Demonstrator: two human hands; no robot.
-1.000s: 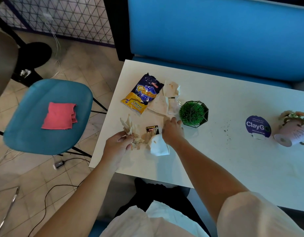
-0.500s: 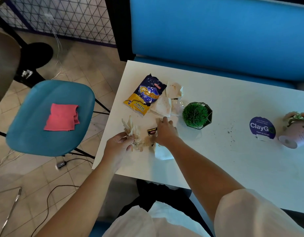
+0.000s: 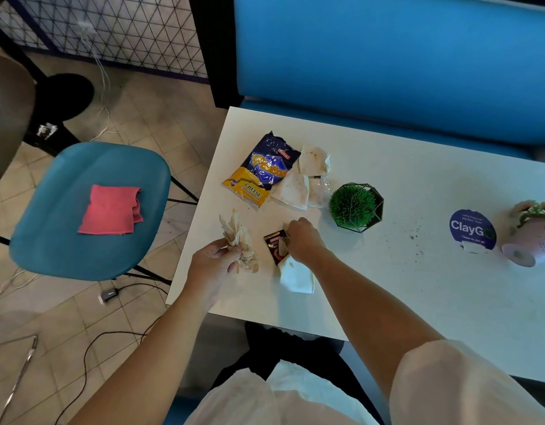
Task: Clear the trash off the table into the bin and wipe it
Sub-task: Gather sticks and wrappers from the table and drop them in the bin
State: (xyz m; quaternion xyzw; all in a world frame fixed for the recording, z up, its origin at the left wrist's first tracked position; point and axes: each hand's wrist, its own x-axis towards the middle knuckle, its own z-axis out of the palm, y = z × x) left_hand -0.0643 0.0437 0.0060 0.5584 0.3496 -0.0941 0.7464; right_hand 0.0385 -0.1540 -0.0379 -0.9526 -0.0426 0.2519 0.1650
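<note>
The clearing looks barely begun, and no bin is in view. The left hand has its grip closed round a crumpled brown tissue wad near the surface's 8 o'clock corner. The right hand's curled fingers seem to pinch the edge of a dark sachet, which lies flat, with a white napkin at its 5 o'clock. Still to collect are the chip bag at 11 o'clock and the stained napkins touching its 3 o'clock side. Dark crumbs remain, and wiping has not started: the pink cloth sits folded on the blue chair off at 9 o'clock. The bag is torn open, its contents hidden. A wire holder carries a green plant, and a pink pot lies tipped at 3 o'clock, flowers still in it.
</note>
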